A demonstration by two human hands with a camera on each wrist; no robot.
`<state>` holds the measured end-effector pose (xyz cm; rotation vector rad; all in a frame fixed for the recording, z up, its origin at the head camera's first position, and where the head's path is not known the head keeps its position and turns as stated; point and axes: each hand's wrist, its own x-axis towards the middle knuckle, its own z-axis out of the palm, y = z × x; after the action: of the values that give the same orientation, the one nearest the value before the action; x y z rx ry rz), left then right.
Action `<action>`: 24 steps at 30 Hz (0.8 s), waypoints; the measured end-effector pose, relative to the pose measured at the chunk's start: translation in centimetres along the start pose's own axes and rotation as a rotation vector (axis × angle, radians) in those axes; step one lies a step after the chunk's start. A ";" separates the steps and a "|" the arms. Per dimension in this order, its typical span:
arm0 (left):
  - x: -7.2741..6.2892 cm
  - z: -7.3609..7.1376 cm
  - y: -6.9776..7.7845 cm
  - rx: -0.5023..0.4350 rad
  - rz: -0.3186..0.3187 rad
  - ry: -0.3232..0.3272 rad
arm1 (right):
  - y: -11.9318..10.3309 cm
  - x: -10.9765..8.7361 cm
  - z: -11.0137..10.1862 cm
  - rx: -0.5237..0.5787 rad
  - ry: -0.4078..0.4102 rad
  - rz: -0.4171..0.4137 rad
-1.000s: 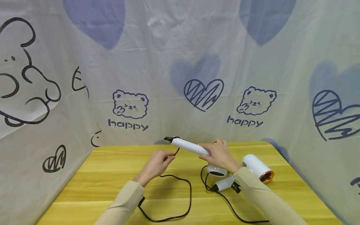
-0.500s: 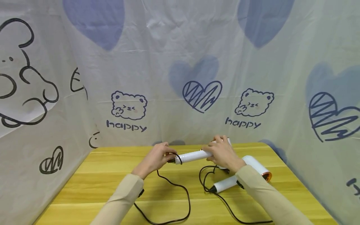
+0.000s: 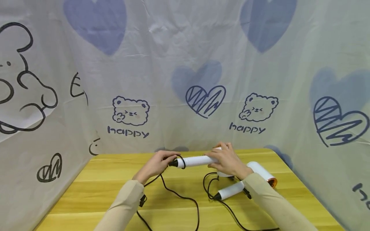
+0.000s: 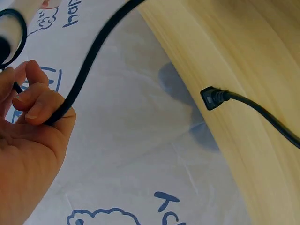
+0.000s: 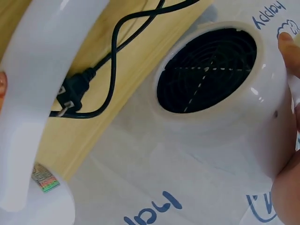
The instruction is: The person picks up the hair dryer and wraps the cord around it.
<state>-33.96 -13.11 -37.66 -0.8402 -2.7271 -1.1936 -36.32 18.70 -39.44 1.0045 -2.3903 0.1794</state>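
Note:
My right hand (image 3: pixel 226 160) grips a white hair dryer by its body, where the handle (image 3: pixel 196 161) meets it. The handle points left, nearly level, above the table. In the right wrist view the dryer's body (image 5: pixel 229 136) shows its dark round grille, with fingers at the right edge. At the handle's end, my left hand (image 3: pixel 154 165) holds the black power cord (image 3: pixel 184 162), which loops over that end. The left wrist view has the left hand (image 4: pixel 37 126) with fingers curled round the cord (image 4: pixel 96 51). Part of the cord hangs down to the table.
A second white hair dryer (image 3: pixel 258 170) with a copper-coloured ring lies at the right, its handle (image 3: pixel 231 191) pointing left and its cord (image 3: pixel 228 208) running forward. A plug (image 5: pixel 72 93) shows in the right wrist view. The wooden table (image 3: pixel 115 183) ends at a printed cloth (image 3: pixel 173 134).
The held dryer's handle has lowered from a slant to nearly level. My left hand has moved up to the handle's end, and the cord now loops over it.

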 end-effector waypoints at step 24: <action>1.0 4.0 0.2 0.210 -0.015 0.136 | -1.6 0.6 0.3 -0.138 0.022 0.044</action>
<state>-34.08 -9.76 -40.12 -0.6881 -2.6905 -0.9087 -35.66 17.04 -39.47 0.8828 -2.3700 0.0400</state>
